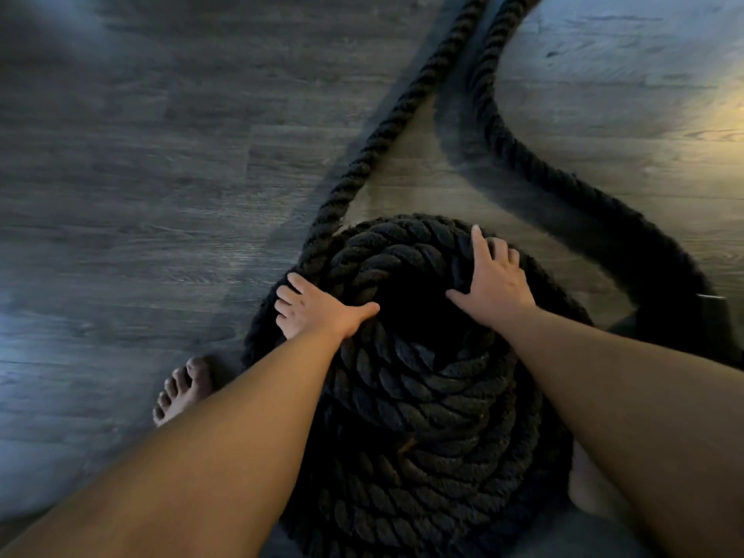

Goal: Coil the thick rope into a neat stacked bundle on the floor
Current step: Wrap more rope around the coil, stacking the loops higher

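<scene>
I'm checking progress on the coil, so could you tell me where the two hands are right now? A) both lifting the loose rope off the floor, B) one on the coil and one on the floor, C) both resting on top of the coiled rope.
C: the left hand and right hand both press on the coiled rope.

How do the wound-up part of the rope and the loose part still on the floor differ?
The coiled bundle sits in stacked rings under both hands, left hand and right hand; the loose rope lies flat in a single layer. The bundle is tight and round, while the loose rope runs off in two long strands towards the top of the view. Both are the same thick, dark, twisted rope.
</scene>
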